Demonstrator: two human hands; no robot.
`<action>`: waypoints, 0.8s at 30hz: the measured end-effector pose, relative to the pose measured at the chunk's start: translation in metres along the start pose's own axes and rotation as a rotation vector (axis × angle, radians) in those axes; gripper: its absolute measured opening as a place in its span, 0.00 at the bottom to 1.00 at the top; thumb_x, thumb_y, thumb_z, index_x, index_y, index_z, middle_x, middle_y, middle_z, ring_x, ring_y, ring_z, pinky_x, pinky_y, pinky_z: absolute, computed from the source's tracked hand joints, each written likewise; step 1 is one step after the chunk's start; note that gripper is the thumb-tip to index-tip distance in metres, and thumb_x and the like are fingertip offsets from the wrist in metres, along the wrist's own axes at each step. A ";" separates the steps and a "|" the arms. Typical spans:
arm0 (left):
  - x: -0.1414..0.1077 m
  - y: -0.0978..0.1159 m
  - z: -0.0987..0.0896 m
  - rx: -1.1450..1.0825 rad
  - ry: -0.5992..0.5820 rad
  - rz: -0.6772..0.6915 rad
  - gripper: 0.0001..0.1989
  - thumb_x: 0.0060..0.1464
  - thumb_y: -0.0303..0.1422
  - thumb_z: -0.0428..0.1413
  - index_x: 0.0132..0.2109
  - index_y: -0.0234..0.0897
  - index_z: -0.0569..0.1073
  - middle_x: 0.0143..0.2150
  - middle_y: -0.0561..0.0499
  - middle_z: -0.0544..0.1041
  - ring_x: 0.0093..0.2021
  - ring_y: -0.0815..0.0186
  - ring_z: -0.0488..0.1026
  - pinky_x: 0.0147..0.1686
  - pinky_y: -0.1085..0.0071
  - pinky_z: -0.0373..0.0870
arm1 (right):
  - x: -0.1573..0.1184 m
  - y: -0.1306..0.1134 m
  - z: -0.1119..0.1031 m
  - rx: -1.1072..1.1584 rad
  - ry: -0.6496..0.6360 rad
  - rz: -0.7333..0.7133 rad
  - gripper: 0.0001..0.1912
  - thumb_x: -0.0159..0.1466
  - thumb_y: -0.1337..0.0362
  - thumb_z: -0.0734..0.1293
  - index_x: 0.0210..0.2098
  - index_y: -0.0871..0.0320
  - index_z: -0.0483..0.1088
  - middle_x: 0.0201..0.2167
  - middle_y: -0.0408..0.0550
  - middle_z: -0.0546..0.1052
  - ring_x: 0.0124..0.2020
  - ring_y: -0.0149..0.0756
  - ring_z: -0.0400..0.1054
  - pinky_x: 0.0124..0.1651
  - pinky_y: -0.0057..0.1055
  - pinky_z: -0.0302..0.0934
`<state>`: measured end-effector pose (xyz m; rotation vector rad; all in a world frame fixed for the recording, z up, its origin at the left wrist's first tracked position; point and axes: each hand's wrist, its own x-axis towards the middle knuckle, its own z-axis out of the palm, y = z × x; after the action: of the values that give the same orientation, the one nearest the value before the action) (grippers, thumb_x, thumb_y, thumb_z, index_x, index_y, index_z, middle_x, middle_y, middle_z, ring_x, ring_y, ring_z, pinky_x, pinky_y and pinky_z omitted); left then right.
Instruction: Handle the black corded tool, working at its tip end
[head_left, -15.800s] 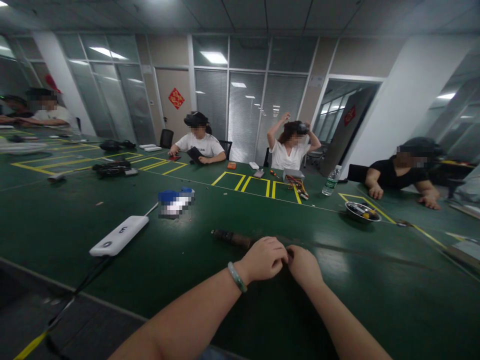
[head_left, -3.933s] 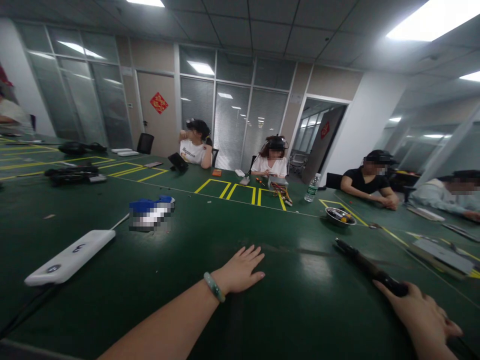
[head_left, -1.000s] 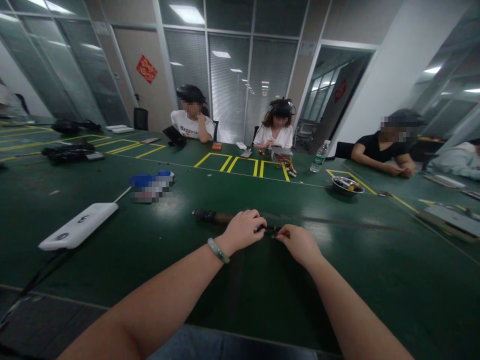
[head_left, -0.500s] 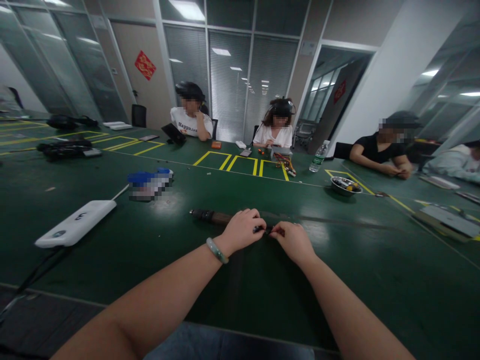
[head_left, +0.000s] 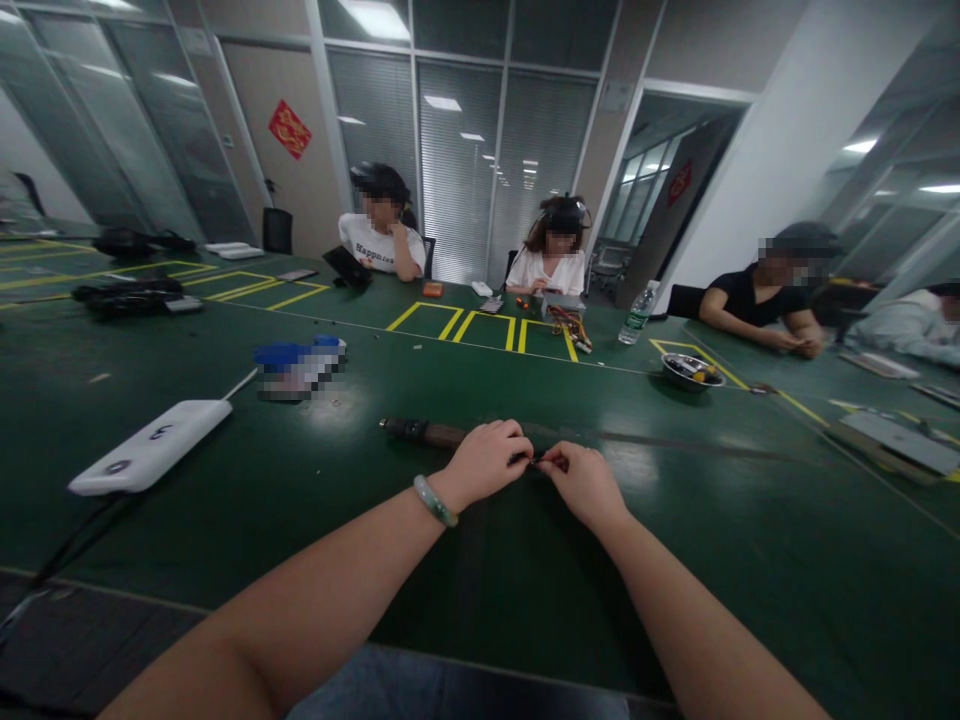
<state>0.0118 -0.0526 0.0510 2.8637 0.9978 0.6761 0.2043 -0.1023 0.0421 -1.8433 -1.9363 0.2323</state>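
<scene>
A dark rod with a brown grip section (head_left: pixel 442 436) lies across the green table in front of me, its black end pointing left. My left hand (head_left: pixel 489 450) is closed over it, fingers curled down, and dark material shows beneath the fingertips. Close by on the right, the thumb and fingers of my right hand (head_left: pixel 589 480) are pinched together at a small dark piece. What exactly that piece is cannot be made out. The fingertips of both hands nearly meet. A bangle (head_left: pixel 435 501) circles my left wrist.
At left sits a white power bank (head_left: pixel 154 447) with a cable towards a blue blurred item (head_left: pixel 289 358). Further off are black cables (head_left: pixel 131 298), a metal bowl (head_left: pixel 691 371) of small things, a water bottle (head_left: pixel 637 312) and a grey laptop-like slab (head_left: pixel 900 440). Several people sit around the table.
Both hands stay in nearly the same place. The fingertips have shifted only slightly at the small dark piece between them.
</scene>
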 end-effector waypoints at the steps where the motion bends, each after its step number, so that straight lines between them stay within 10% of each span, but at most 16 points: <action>1: 0.000 0.000 0.000 0.000 0.000 0.003 0.08 0.62 0.36 0.52 0.42 0.44 0.76 0.43 0.50 0.70 0.45 0.62 0.68 0.45 0.65 0.65 | 0.000 0.000 0.000 0.003 0.001 0.013 0.07 0.64 0.59 0.66 0.37 0.54 0.74 0.33 0.44 0.78 0.37 0.36 0.71 0.44 0.31 0.60; 24: 0.002 0.001 0.007 -0.022 0.012 -0.048 0.09 0.63 0.37 0.52 0.40 0.42 0.76 0.42 0.50 0.71 0.44 0.62 0.69 0.45 0.64 0.65 | 0.003 0.005 0.005 0.129 -0.011 0.081 0.06 0.61 0.59 0.67 0.34 0.53 0.74 0.30 0.41 0.77 0.33 0.34 0.71 0.37 0.29 0.58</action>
<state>0.0165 -0.0521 0.0457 2.8104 1.0499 0.6973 0.2071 -0.0975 0.0364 -1.8410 -1.8112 0.3853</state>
